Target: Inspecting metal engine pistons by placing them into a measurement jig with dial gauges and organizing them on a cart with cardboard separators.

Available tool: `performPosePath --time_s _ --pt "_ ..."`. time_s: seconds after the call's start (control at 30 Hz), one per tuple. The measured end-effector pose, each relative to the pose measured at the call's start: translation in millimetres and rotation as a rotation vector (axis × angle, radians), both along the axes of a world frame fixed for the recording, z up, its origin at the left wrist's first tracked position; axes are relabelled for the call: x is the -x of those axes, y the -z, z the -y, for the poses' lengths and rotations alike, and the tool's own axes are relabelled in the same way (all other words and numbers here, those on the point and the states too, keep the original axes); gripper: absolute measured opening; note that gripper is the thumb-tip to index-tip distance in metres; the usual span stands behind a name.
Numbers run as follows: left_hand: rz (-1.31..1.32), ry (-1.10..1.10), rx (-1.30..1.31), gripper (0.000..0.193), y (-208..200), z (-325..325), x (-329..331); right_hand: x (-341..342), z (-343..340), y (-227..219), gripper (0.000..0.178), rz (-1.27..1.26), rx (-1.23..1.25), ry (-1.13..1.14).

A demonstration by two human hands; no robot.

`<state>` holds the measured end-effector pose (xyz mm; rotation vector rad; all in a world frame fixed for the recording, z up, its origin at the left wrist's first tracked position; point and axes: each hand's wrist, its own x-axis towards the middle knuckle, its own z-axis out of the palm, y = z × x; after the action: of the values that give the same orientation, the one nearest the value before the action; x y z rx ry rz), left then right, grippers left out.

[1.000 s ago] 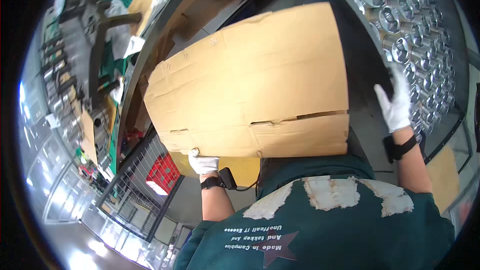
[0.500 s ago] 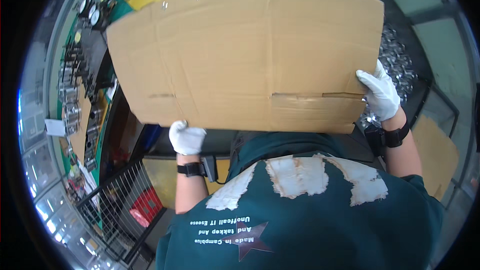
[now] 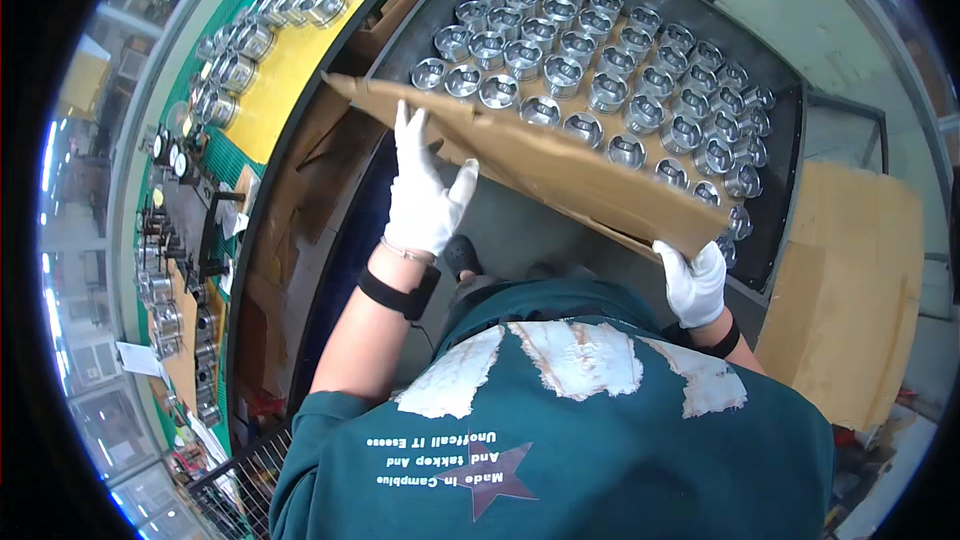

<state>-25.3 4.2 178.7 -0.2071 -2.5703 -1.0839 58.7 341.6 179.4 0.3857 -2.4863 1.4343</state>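
A brown cardboard sheet [image 3: 560, 168] is tilted in front of me, partly over a dark tray [image 3: 795, 180] of metal pistons [image 3: 607, 92]. My left hand [image 3: 425, 195], in a white glove, lies against the sheet's left part, its fingers stretched upward and thumb spread away. At the right end, my gloved right hand [image 3: 695, 282] grips the sheet's lower corner, with the thumb on the near side. The pistons stand in several rows on a cardboard layer [image 3: 630, 145]. Part of the nearest rows is hidden behind the sheet.
To the left runs a bench with a yellow mat [image 3: 290, 60], a row of pistons [image 3: 255, 40] and dial gauges [image 3: 180, 158]. More cardboard [image 3: 850, 290] leans at the right. A wire rack [image 3: 245, 480] stands at the lower left.
The cardboard sheet has swung from broad-side view to a steep tilt, uncovering the piston rows. My left hand has risen from its lower edge to its face; the right has moved lower and left.
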Motion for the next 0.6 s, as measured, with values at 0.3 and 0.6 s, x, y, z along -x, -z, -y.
performPosePath --time_s 0.3,0.6 --pt "0.272 -0.103 -0.309 0.040 -24.9 -9.1 -33.2 -6.7 -2.2 -15.4 0.038 -0.107 -0.269 -0.326" --pt "0.030 0.057 0.352 0.037 -23.8 7.5 -83.1 6.5 7.6 -20.9 0.033 0.100 -0.103 -0.406"
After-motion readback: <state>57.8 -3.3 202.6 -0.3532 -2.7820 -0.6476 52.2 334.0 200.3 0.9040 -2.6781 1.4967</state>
